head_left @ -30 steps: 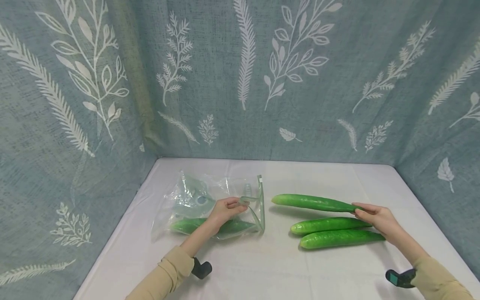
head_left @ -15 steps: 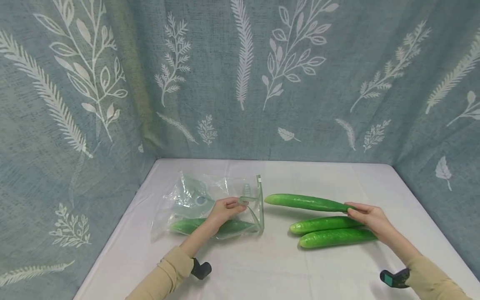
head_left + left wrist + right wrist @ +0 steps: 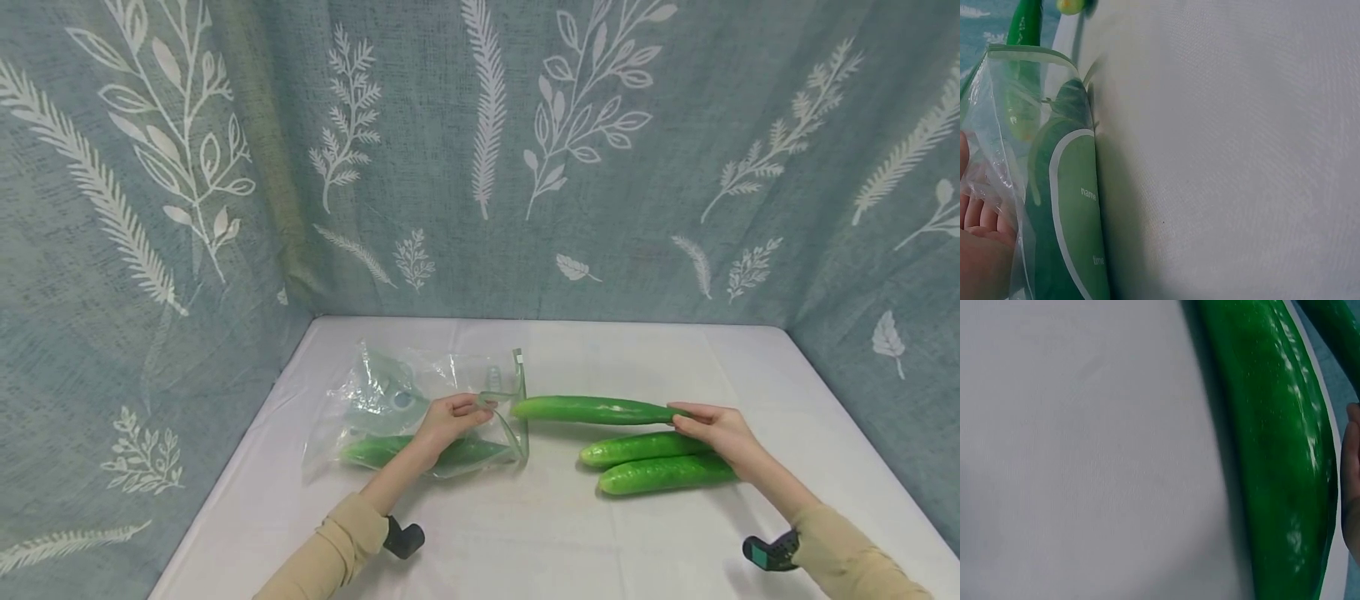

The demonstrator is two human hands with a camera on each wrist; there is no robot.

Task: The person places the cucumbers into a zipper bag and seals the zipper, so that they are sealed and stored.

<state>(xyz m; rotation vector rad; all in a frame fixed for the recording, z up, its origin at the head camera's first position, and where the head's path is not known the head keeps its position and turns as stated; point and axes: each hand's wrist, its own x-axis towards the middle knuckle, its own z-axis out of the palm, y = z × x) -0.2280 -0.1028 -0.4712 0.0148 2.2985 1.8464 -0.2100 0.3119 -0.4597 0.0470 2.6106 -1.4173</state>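
A clear zip bag with a green printed panel lies at the left, one cucumber inside it. My left hand pinches the upper edge of the bag's mouth, which gapes to the right. In the left wrist view the bag's green label covers much of the cucumber inside. My right hand pinches the thin end of a second cucumber, held level above the table. That cucumber's pale tip is at the bag's mouth; whether it touches or has entered the film, I cannot tell.
Two more cucumbers, an upper one and a lower one, lie side by side below my right hand. A white cloth covers the table. A patterned blue-green curtain hangs behind and at both sides.
My right hand has moved left with the cucumber, bringing its tip from right of the bag to the mouth. The cucumber has levelled out. My left hand and the bag have stayed put.
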